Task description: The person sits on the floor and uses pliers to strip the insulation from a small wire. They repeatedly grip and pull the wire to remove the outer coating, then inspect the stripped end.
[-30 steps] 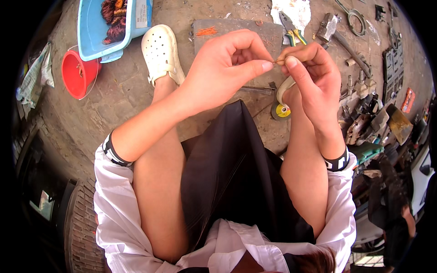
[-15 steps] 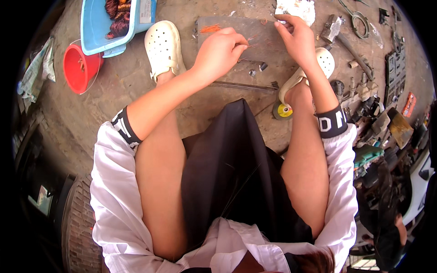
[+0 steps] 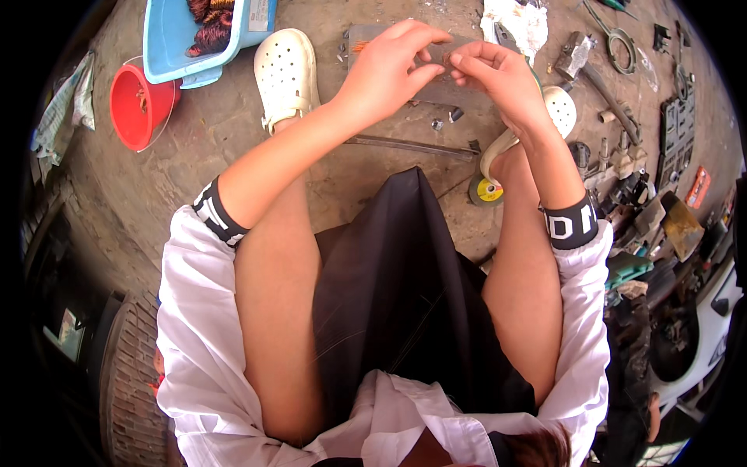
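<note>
My left hand (image 3: 395, 68) hovers above a flat grey plate (image 3: 451, 93) on the floor, its thumb and fingers apart around open space. Close to its fingertips, my right hand (image 3: 502, 82) pinches a small brownish piece (image 3: 447, 58), too small to name. Beyond the right hand shows the grey jaw end of a plier-like tool (image 3: 504, 36), with a green edge beside the wrist; whether the palm holds it or it lies on the floor I cannot tell. A bundle of thin orange-copper strands (image 3: 359, 47) on the plate is partly covered by my left hand.
At the left stand a blue tub (image 3: 214, 75) of dark reddish wire coils and a red bucket (image 3: 132, 109). A hammer (image 3: 595, 74), a black tool tray (image 3: 675, 136) and metal parts lie right. A flat bar (image 3: 412, 148) and yellow disc (image 3: 487, 191) lie nearer.
My left hand has moved right and its pinch has opened. My right hand has come down and left to meet it, closing into a pinch. The plier-like tool now shows by the right hand.
</note>
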Motion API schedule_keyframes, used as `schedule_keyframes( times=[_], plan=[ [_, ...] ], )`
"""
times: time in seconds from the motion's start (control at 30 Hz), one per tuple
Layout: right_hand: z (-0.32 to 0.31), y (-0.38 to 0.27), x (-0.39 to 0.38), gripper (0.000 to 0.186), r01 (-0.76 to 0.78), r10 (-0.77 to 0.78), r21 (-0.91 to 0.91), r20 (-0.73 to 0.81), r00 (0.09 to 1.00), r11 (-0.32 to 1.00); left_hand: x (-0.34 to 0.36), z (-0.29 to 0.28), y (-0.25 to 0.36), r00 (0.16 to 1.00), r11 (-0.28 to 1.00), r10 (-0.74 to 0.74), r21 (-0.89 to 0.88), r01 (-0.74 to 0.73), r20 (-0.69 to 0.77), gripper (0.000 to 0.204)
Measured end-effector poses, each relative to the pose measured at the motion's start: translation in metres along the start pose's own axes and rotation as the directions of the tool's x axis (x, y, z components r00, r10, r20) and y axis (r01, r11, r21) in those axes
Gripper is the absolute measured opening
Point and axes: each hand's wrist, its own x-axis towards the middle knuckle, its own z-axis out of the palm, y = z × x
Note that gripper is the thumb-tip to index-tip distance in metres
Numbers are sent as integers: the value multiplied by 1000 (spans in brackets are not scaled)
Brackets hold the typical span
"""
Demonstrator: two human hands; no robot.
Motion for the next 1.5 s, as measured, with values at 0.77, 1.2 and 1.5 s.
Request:
schedule_keyframes(
  times=[0.77,1.2,1.5],
  plan=[
    [28,-48,-46,23,354,-343,78,-128,931,932,-2,-39,51,924,533,-315,-764,362,218,16],
    [28,-64,-62,9,234,-228,103,-65,971,967,-2,-53,62,958,801,-169,-533,271,232,8],
    [10,-73,-69,5,159,-144,-47,234,962,986,-7,-61,68,965,960,81,-279,-9,248,4]
  ],
)
